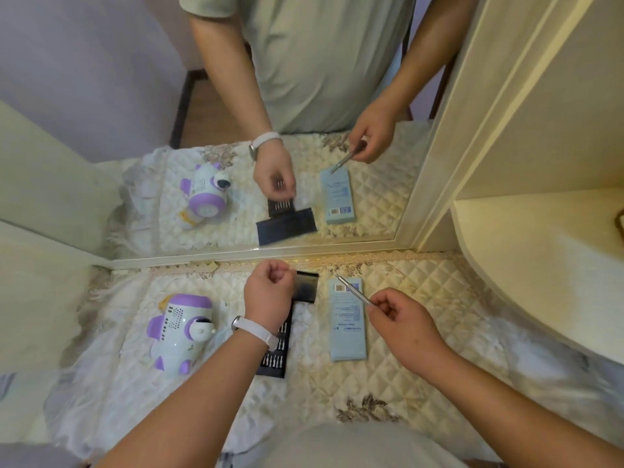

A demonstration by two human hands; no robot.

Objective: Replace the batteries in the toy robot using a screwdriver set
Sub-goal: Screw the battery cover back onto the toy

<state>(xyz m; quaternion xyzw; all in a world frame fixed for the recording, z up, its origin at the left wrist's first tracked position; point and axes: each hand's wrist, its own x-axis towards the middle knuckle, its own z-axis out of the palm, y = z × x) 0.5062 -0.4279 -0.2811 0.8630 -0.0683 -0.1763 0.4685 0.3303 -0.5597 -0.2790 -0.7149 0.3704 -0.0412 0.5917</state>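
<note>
From the head camera, the toy robot [180, 332], white with purple trim, lies on its side on the quilted cream cloth [422, 366], left of both hands and touched by neither. The left hand [270, 288] is curled into a tight fist just above the black bit tray [275, 356], which runs under the wrist with its white-strapped watch [256, 332]. The tray's black sleeve [308, 287] lies just beside the knuckles. The fist hides what it has from here (the mirror [371, 204] behind the table shows its fingertips pinching a few thin metal bits [279, 182]). The right hand [401, 315] has its fingers curled and pinches the rear end of a slim silver screwdriver [354, 292] between thumb and forefinger. The shaft slants up and left over the top of a pale blue box [347, 332], which lies flat between the tray and the right hand.
</note>
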